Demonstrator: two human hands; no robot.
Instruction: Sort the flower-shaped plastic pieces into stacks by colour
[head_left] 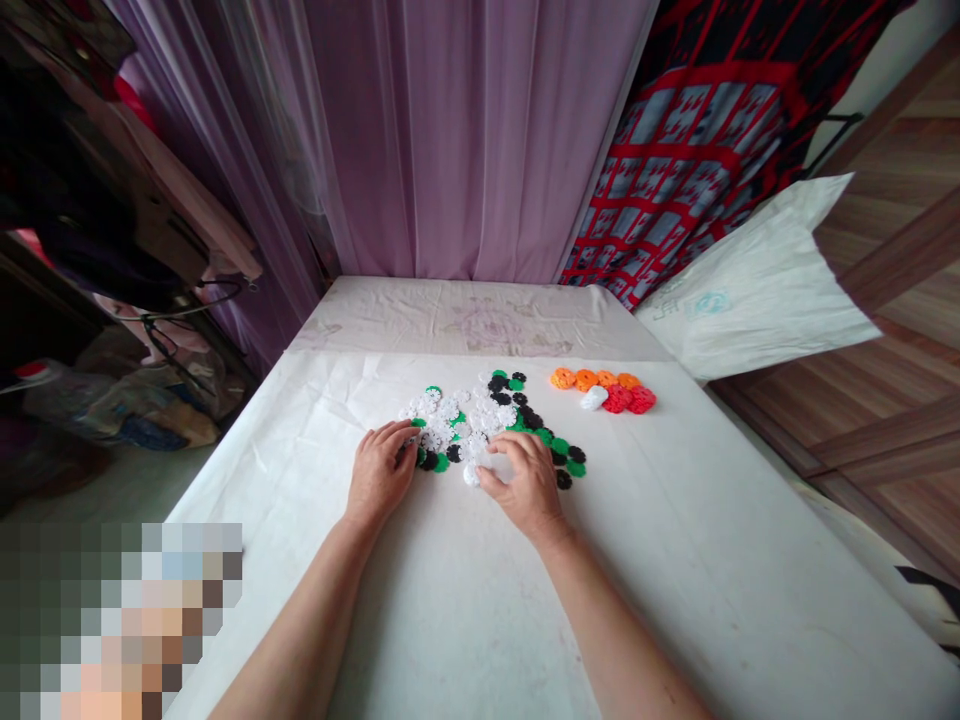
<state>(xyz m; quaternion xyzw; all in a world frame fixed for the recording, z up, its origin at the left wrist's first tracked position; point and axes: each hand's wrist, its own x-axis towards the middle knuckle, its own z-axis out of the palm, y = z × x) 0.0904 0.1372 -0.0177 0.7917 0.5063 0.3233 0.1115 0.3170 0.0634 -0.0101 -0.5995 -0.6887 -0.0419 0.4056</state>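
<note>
A loose pile of white notched plastic discs [450, 412] lies mid-table, mixed with green discs [559, 446] and black discs [529, 416]. My left hand [381, 465] rests at the pile's left edge, its fingers bent but apart over a few green and black pieces; nothing shows in its grasp. At the front of the pile, my right hand [525, 480] has thumb and forefinger spread apart. Its thumb tip is beside a small white stack of discs [471, 474], perhaps touching it. The right hand's other fingers reach over the green and black pieces and partly hide them.
Right of the pile stand orange disc stacks [586, 379], red stacks [618, 398] and one white stack [594, 398]. A white sack [765, 290] leans at the table's right edge. Purple curtains [465, 140] hang behind the white-covered table [465, 620]. Clothes hang at left.
</note>
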